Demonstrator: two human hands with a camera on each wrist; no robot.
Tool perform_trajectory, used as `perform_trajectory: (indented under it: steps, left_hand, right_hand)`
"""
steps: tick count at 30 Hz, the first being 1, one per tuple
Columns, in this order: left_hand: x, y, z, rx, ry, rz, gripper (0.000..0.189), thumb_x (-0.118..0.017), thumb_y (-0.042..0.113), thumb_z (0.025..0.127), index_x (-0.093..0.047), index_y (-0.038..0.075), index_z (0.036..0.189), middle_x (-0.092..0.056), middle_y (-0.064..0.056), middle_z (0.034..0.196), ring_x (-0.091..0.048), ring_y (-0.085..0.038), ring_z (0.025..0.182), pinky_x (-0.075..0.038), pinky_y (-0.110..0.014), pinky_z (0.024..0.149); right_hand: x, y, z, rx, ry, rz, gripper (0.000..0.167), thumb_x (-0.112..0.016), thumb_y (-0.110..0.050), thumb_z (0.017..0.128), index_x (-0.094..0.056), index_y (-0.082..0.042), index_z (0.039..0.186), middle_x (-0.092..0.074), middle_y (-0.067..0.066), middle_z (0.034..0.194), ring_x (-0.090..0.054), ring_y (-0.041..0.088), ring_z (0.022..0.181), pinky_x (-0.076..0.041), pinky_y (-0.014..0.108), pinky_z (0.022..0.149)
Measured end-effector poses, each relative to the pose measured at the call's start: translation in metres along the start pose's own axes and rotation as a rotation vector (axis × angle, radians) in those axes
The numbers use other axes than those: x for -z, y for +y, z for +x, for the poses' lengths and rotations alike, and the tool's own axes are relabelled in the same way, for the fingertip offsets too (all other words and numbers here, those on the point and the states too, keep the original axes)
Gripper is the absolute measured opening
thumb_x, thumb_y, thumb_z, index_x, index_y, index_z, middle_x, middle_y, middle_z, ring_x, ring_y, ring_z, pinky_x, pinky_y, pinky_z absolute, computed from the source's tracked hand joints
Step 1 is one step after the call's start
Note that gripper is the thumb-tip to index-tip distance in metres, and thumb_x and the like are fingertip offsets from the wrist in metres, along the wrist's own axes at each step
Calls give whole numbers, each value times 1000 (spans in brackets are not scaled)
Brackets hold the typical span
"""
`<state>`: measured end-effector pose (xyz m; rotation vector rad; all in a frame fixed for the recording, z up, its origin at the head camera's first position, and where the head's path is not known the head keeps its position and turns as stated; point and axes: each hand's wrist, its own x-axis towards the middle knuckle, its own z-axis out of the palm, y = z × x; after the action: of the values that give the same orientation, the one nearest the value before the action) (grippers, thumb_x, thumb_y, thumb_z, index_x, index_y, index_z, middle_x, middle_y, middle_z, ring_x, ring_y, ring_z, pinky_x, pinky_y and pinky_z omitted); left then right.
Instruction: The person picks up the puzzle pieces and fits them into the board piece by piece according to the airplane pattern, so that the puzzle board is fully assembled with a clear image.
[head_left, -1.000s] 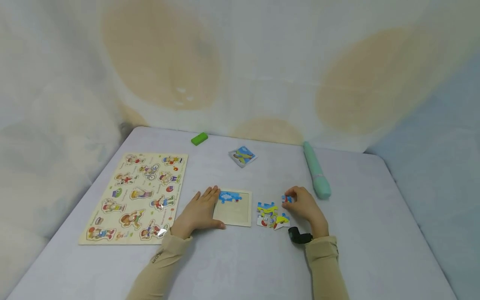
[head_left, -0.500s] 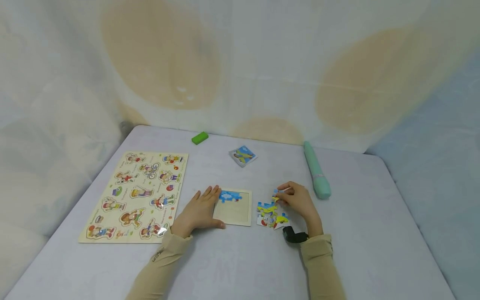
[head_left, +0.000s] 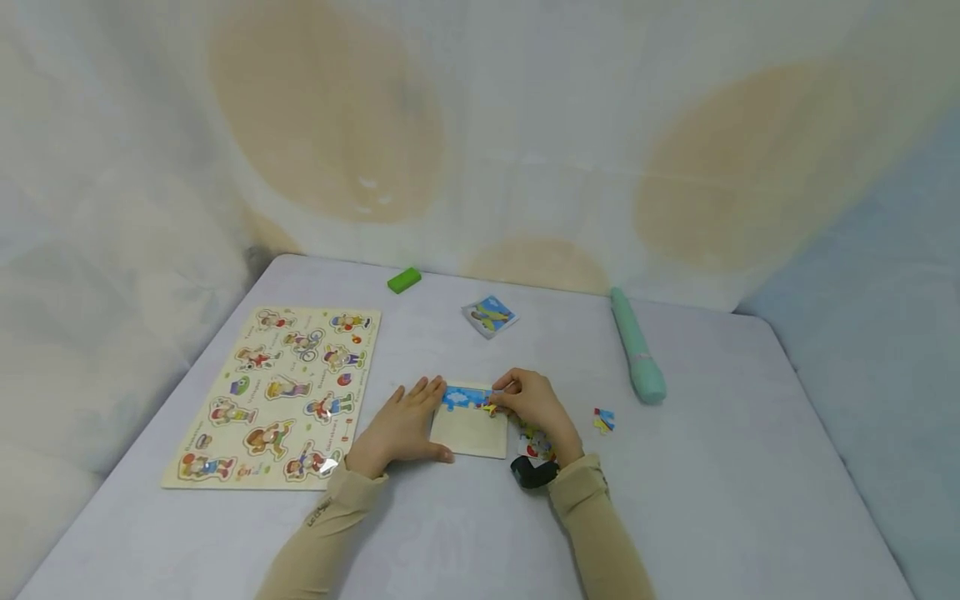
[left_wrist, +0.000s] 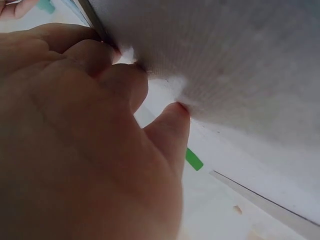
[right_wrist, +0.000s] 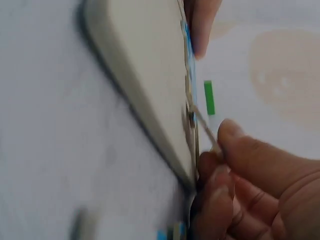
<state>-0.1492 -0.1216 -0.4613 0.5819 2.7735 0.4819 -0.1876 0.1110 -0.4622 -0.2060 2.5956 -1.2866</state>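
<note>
Cream tray [head_left: 468, 437]: blue puzzle pieces [head_left: 455, 397] along its far edge, the near part showing bare bottom.
Cream board [head_left: 228, 447]: printed figures [head_left: 265, 438] all across it, left of the tray.
Table [head_left: 720, 433]: pale top; toward the back, a green block [head_left: 404, 280], a picture card [head_left: 490, 317] and a mint tapered object [head_left: 637, 350].
Backdrop: white cloth [head_left: 540, 125] with tan patches.
Loose pieces: one stray piece [head_left: 603, 420] right of the right hand [head_left: 536, 404]; others [head_left: 535, 442] partly hidden beneath it.
Left hand [head_left: 401, 429]: fingers outstretched — resting against the tray's left edge.
Right hand: thumb and fingers pinching a yellow-marked piece [head_left: 489, 408] — at the tray's far right part.
</note>
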Motion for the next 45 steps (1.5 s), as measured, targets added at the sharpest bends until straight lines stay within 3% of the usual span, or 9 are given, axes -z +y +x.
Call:
perform_trajectory:
  steps: [6,9,14,23,31,37,41,45]
  left_hand:
    - [3,0,-2,0,1,10,110,-80,53,70,-26,3,153,-23,-11,161,-18,-33,150,-17,-57,120]
    - [4,-2,-1,-5,7,8,109,-80,52,70,-27,4,153,-23,-11,161,-18,-33,150,-17,-58,119]
    - [1,-4,-3,-10,2,-13,109,-81,51,70,-27,4,152,-24,-12,161,-18,-34,150,-16,-59,119]
    - [-2,-2,-4,-28,9,-23,108,-80,52,71,-28,4,152,-24,-11,161,-19,-34,150,-16,-60,119]
    - [-4,0,0,-32,7,-17,109,-80,53,70,-27,6,153,-24,-11,161,-19,-33,150,-16,-59,119]
    - [-4,2,-1,-25,-7,-23,110,-81,51,70,-27,5,153,-23,-11,161,-18,-34,150,-15,-59,120]
    - [-3,2,0,-28,-8,-14,109,-80,52,70,-27,5,153,-23,-11,161,-17,-34,150,-15,-59,119]
    - [-3,-1,1,-21,4,-15,109,-80,53,70,-27,5,153,-23,-11,161,-17,-33,150,-15,-59,119]
  right_hand:
    - [-11,-4,0,24,85,-60,10,-73,-16,85,-67,-8,88,-62,5,73,-51,14,62,-42,24,54]
    - [-13,-6,1,33,106,-100,10,-73,-15,85,-68,-8,90,-60,6,80,-51,17,69,-43,26,59]
    - [-15,-5,1,30,88,-153,10,-70,-16,87,-69,-8,94,-60,8,94,-54,19,85,-47,32,73]
    - [-15,-3,-2,7,61,-162,24,-77,-23,82,-66,-8,97,-58,8,94,-51,19,84,-44,29,70]
    - [-8,0,-4,24,63,-125,21,-77,-20,82,-67,-8,97,-60,7,91,-52,18,81,-44,27,69]
    - [25,19,-18,6,63,-80,23,-66,-26,92,-66,-11,110,-66,5,101,-60,17,88,-50,28,73]
    - [58,44,-39,-36,128,-168,27,-66,-20,91,-64,-6,115,-64,12,110,-61,26,98,-52,38,83]
    - [84,63,-61,-80,144,-290,38,-72,-12,84,-61,1,118,-62,19,115,-58,33,104,-50,48,89]
